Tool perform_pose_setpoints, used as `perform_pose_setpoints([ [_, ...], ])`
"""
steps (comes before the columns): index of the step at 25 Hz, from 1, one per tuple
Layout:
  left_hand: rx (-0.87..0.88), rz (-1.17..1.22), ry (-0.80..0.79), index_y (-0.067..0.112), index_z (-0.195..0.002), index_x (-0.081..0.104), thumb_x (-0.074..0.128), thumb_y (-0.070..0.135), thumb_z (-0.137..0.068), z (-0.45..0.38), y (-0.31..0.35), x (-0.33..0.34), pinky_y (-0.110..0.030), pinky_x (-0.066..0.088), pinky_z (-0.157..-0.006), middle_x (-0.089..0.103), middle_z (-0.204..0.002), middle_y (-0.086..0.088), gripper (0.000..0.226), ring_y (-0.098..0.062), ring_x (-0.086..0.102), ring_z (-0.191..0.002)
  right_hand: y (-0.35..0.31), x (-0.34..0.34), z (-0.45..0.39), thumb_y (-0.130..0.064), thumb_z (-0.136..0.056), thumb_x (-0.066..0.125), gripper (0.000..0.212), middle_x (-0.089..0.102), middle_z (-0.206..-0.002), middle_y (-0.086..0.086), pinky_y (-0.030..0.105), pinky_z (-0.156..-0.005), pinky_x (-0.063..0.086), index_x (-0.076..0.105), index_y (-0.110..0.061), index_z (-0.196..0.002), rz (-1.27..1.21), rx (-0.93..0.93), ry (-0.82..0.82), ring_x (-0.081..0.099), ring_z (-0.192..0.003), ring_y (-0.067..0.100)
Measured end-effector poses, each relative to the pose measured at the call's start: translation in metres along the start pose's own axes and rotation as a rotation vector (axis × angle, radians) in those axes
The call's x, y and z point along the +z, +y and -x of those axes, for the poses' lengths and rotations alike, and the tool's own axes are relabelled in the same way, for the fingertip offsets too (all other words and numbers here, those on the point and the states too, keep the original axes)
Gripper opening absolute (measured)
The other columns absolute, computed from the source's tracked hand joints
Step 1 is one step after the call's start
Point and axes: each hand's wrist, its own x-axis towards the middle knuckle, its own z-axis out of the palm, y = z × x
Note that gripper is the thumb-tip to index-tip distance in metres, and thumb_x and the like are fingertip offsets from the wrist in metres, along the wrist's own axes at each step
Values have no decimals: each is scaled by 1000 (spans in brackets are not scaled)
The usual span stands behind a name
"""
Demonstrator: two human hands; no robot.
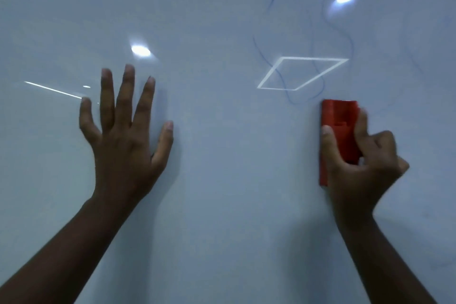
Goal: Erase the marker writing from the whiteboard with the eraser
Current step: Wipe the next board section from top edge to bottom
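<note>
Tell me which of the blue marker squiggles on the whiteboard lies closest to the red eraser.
The blue looping squiggle whose lower end curls just above and left of the red block eraser held by the right hand; the other blue strokes sit higher on the whiteboard.

Eraser (339,131) on whiteboard (222,180) just below marker writing (318,57); left hand (123,136) far left.

We have one wide-angle view, worn on the head, facing the whiteboard (222,180) squarely from close up. Both forearms reach in from the bottom edge, and the board fills the whole frame.
</note>
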Motion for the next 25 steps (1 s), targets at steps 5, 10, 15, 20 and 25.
perform_pose_setpoints([
  [5, -19, -4, -30, 18, -170, 20, 26, 44, -111, -26, 5, 16, -64, 7, -128, 9, -178, -6, 65, -27, 2, -165, -92, 28, 36, -54, -89, 71, 61, 50, -79, 3, 42, -75, 39, 67, -16, -137, -133, -295, -169, 53, -67, 24],
  [10, -14, 3, -23, 19, -170, 20, 30, 44, -110, -25, 2, 15, -60, 7, -129, 10, -178, -5, 66, -23, 7, -165, -122, 46, 16, -62, -91, 65, 61, 53, -80, -1, 41, -78, 35, 67, -23, -138, -151, -464, -208, 52, -69, 19],
  [15, -3, -12, -5, 20, -169, 23, 31, 45, -109, -24, 1, 16, -62, 11, -128, 12, -178, -4, 66, -25, 11, -165, -71, 45, -39, -61, -88, 67, 59, 50, -79, 0, 41, -77, 38, 69, -27, -136, -96, -272, -129, 51, -65, 19],
  [20, -4, -18, -5, 18, -169, 22, 29, 47, -108, -26, 4, 16, -63, 11, -129, 12, -178, -5, 68, -26, 11, -165, -21, 26, -68, -60, -91, 65, 59, 54, -80, 6, 47, -78, 42, 67, -25, -138, -49, -108, -105, 50, -66, 22],
  [25, -17, -23, -12, 17, -169, 21, 29, 46, -108, -24, 5, 16, -65, 12, -128, 11, -178, -6, 69, -27, 11, -165, -51, 55, -96, -61, -86, 63, 60, 47, -85, 0, 42, -80, 40, 68, -26, -135, -26, 37, -13, 51, -73, 20],
])
